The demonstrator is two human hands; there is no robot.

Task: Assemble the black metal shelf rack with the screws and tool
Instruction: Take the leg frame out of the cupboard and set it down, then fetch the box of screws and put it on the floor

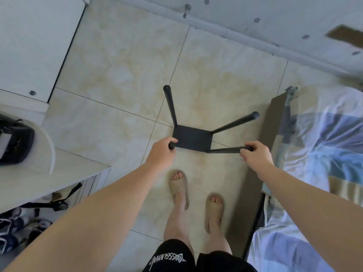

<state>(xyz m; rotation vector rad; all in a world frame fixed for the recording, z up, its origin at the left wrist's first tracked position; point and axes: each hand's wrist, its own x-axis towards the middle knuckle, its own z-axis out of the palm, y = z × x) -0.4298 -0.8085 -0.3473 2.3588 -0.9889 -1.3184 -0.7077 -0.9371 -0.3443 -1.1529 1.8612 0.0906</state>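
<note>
**Position.** The black metal shelf rack [192, 139] stands over the tiled floor [121, 65], at 12 o'clock from the person's feet. The bed [324, 134] lies at 3 o'clock and the bench [59, 173] at 9 o'clock. Whether the rack rests on the floor or hangs just above it cannot be told.

**Grip state.** The left grip [163, 152] is curled around the capped top of the near-left pole [172, 146]. The right grip [255, 156] pinches the top end of the near-right pole [225, 150]. Both hold the rack and nothing else.

**Orientation.** The long axis runs vertically, from the shelf plate [192, 134] at the low end up toward the camera. The pole tops point upward. In this view the far-left pole [170, 105] runs toward 11 o'clock and the far-right pole [235, 123] toward 2 o'clock (the splay is probably a wide-angle effect, not a true lean).

**Procedure.** The step in hand appears to be setting the rack upright for checking.
1. Hold both poles at equal height so that the plate stays level.
2. Lower all four feet together.
3. Rock the poles gently to find any loose joint.

No screws or tool are in view.
</note>
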